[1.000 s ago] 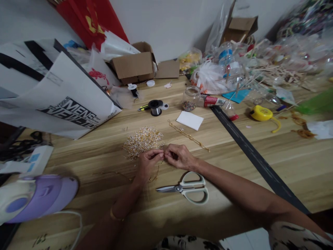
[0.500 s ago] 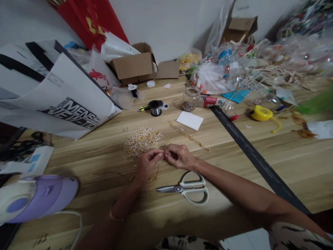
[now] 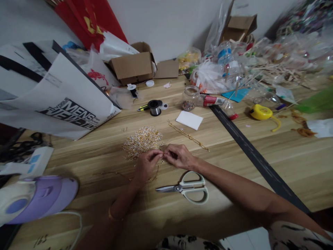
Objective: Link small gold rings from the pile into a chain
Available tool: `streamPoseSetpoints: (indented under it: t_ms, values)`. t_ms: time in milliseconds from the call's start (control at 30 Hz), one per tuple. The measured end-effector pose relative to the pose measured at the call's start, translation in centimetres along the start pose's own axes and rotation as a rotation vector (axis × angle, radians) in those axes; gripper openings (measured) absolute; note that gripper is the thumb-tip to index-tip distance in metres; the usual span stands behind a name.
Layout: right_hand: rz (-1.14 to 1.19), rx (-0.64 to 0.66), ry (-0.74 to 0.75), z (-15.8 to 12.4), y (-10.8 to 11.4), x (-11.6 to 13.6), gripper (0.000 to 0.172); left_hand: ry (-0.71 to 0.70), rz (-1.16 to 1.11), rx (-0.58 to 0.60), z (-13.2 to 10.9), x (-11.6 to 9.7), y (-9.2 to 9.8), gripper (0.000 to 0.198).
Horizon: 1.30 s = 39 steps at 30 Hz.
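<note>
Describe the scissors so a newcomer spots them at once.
On the wooden table, find the left hand and right hand pinching a gold chain. The scissors lie flat just nearer the camera, blades pointing left. Their pale loop handles match nothing nearby.

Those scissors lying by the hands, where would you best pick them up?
Take the scissors by their loop handles, from the right: they lie flat and shut, blades pointing left, and the right hand, pinching a gold chain, is nearest.
</note>
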State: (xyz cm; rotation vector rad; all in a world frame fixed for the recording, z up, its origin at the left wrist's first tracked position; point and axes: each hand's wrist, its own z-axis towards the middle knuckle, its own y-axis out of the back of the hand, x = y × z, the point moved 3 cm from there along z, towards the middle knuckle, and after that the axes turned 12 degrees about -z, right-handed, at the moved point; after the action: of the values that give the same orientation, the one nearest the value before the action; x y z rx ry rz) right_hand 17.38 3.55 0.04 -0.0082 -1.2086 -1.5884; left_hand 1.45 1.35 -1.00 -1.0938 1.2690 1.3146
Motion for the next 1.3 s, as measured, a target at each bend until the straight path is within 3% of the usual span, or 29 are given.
streamPoseSetpoints:
  t_ms: [567, 767, 967, 1300]
  values:
    - [0.037, 0.023, -0.035, 0.0, -0.1, -0.2, 0.009, -0.166, 0.226, 0.064, 0.1, -1.9, 0.2, 0.010]
    - [0.069, -0.055, -0.061, 0.0, 0.2, -0.3, 0.019, -0.232, 0.295, 0.095, 0.3, -2.5, 0.1, 0.013]
    - [0.203, -0.002, -0.071, -0.1, -0.1, -0.3, 0.012, -0.210, 0.258, 0.089, 0.3, -2.9, 0.0, 0.012]
    - [0.183, -0.024, -0.073, 0.1, -0.2, -0.5, 0.012, -0.246, 0.316, 0.115, 0.4, -2.8, 0.1, 0.013]
